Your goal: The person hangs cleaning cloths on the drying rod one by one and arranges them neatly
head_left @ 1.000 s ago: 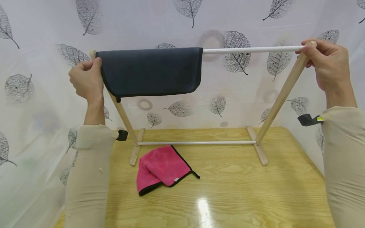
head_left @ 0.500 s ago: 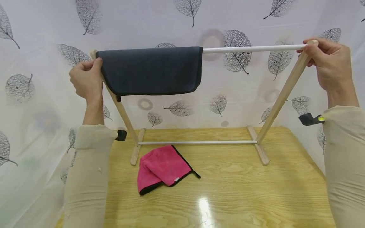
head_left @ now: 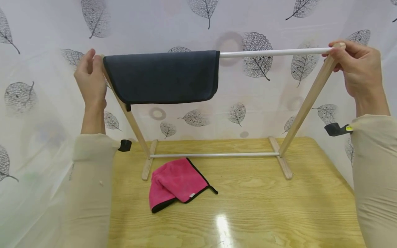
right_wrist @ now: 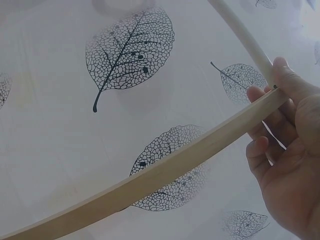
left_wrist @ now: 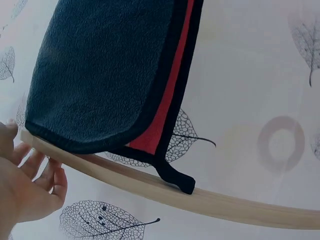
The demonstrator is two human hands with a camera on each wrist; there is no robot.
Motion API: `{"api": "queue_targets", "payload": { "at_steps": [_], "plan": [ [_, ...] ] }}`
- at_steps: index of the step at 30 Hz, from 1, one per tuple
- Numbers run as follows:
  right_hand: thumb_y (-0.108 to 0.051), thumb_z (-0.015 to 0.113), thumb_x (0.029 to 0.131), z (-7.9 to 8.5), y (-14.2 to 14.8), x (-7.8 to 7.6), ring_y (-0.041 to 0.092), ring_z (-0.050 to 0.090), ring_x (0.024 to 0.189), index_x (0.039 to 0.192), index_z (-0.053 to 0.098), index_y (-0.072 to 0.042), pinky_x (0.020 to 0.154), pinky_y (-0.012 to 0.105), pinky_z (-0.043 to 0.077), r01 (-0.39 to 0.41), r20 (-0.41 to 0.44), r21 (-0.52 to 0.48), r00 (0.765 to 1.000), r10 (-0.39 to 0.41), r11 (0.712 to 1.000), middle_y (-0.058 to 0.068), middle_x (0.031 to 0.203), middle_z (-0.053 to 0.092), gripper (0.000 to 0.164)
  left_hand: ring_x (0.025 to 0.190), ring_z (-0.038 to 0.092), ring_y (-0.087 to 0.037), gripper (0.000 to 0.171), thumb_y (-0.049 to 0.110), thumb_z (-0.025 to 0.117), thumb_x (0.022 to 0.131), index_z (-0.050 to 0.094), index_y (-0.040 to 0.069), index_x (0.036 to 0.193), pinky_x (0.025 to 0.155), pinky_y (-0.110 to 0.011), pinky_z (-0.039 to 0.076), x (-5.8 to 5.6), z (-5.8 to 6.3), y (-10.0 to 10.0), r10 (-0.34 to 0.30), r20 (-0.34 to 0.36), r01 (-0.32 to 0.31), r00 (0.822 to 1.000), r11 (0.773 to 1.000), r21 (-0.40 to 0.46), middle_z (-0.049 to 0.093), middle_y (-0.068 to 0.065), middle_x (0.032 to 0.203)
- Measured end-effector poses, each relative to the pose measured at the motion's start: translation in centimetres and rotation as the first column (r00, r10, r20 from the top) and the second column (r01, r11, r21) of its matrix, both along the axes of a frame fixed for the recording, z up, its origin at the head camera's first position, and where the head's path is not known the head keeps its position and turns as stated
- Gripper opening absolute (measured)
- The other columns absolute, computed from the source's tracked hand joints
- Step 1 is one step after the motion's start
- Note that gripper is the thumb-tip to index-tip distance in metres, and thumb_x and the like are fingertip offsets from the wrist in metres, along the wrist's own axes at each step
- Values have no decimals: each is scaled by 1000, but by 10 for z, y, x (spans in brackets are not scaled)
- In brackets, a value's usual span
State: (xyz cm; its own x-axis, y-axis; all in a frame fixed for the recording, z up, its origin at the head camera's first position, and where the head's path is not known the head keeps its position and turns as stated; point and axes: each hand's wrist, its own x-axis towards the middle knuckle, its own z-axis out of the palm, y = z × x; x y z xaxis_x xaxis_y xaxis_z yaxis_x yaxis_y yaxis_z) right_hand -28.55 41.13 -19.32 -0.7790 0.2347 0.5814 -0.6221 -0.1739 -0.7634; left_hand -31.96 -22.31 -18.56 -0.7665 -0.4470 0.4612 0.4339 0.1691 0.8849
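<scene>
A dark grey towel (head_left: 164, 77) with black edging hangs folded over the left part of the top white rod (head_left: 273, 53) of a wooden drying rack. In the left wrist view a red inner side of the towel (left_wrist: 152, 137) and a black loop show. My left hand (head_left: 90, 81) is beside the top of the left post (left_wrist: 150, 187), thumb apart from the towel and fingers loosely bent; whether they touch the post is hard to tell. With thumb and fingers, my right hand (head_left: 361, 67) grips the top of the right post (right_wrist: 200, 150), where the rod meets it.
A crumpled pink towel (head_left: 178, 179) with black edging lies on the wooden table (head_left: 263, 213), in front of the lower white rod (head_left: 214, 155). The rack's feet (head_left: 280, 158) stand near the table's back edge. A leaf-patterned curtain (head_left: 198, 20) hangs behind.
My left hand has let go of the towel's upper left corner and moved slightly left, its fingers opening. The right hand keeps its grip on the right post.
</scene>
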Motion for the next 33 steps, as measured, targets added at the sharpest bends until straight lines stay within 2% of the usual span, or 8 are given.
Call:
{"api": "queue_targets", "payload": {
  "at_steps": [3, 6, 10, 14, 20, 26, 30, 33],
  "plan": [
    [4, 79, 87, 1, -1, -1, 23, 63, 70, 111, 71, 17, 54, 19, 50, -3, -2, -9, 1000, 3, 1000, 17, 85, 74, 28, 128, 50, -9, 46, 30, 58, 107, 55, 15, 150, 106, -18, 37, 0, 2, -7, -108, 46, 104, 993, 991, 80, 49, 6, 156],
    [3, 80, 87, 3, -2, -1, 23, 62, 69, 111, 71, 17, 54, 19, 50, -6, -2, -9, 1000, 6, 1000, 17, 85, 74, 29, 100, 56, -11, 34, 34, 61, 105, 75, 10, 124, 93, -23, 42, -2, 2, -11, -133, 65, 124, 989, 984, 125, 66, 1, 128],
    [3, 80, 87, 3, -3, -1, 22, 62, 69, 112, 71, 16, 54, 19, 50, -4, 1, -1, 1000, 4, 1000, 17, 86, 74, 29, 82, 60, -12, 33, 35, 63, 104, 76, 8, 89, 82, -24, 47, -7, 2, -14, -176, 53, 163, 983, 968, 193, 66, 0, 111],
    [1, 80, 88, 4, -4, 0, 22, 62, 71, 113, 71, 15, 55, 18, 50, 2, 11, 3, 1000, -2, 1000, 16, 87, 74, 30, 85, 65, -14, 28, 32, 66, 103, 81, 8, 103, 77, -22, 51, -10, 3, -16, -216, 37, 199, 976, 945, 259, 65, -2, 128],
    [-3, 81, 88, 4, -5, 4, 21, 61, 72, 116, 71, 13, 56, 18, 50, 31, 21, -4, 999, -31, 1000, 15, 87, 74, 33, 77, 65, -15, 27, 28, 70, 100, 80, 7, 113, 72, -22, 53, -14, 4, -14, -266, 5, 248, 964, 906, 343, 67, -4, 110],
    [-6, 83, 86, 1, -2, 10, 23, 70, 76, 119, 72, 10, 53, 20, 51, 27, 83, -59, 996, -22, 998, 15, 94, 75, 38, 78, 67, -16, 29, 31, 73, 98, 80, 8, 113, 76, -22, 54, -15, 4, -15, -289, 50, 258, 956, 909, 328, 67, -4, 109],
    [-4, 80, 88, -4, -1, 21, 23, 72, 89, 124, 70, 9, 57, 20, 55, 30, 108, -2, 994, -29, 1000, 13, 107, 73, 39, 80, 68, -16, 31, 31, 72, 98, 79, 7, 117, 77, -22, 54, -16, 2, -18, -307, 54, 276, 950, 909, 311, 67, -4, 113],
    [-5, 79, 90, -7, -2, 33, 19, 67, 96, 129, 69, 3, 61, 20, 57, 75, 120, 58, 989, -81, 996, 9, 116, 71, 42, 79, 68, -17, 31, 29, 72, 98, 78, 5, 116, 76, -23, 54, -18, 1, -17, -332, 32, 305, 943, 898, 316, 68, -5, 113]
  ]
}}
